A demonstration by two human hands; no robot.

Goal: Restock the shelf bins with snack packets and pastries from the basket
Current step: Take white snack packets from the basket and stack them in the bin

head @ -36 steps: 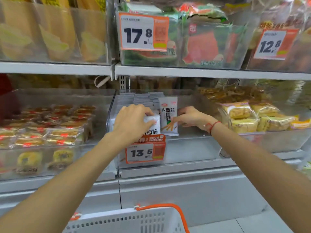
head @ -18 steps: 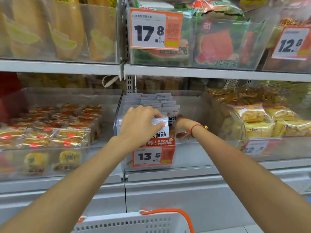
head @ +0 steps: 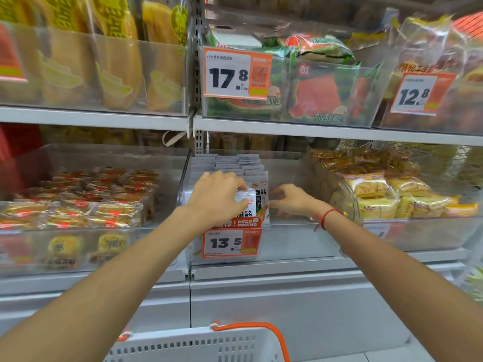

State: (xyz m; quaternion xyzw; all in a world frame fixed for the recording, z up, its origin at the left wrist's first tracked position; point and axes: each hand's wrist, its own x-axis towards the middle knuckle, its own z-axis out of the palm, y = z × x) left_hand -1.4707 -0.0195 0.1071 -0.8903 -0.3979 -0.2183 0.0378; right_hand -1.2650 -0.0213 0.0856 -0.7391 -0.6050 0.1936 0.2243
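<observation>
My right hand (head: 292, 201) has come back in from the open side of the clear bin (head: 292, 246) and now sits against the edge of the upright white packet (head: 261, 197), so the row is closing up and this batch looks nearly settled. My left hand (head: 217, 197) curls over the front white packet (head: 245, 198), fingers clamped on its top edge, pressing it back toward the stack behind. My right fingers (head: 277, 194) are bent, touching the packet's side; whether they pinch it I cannot tell. The basket (head: 198, 346) waits below.
</observation>
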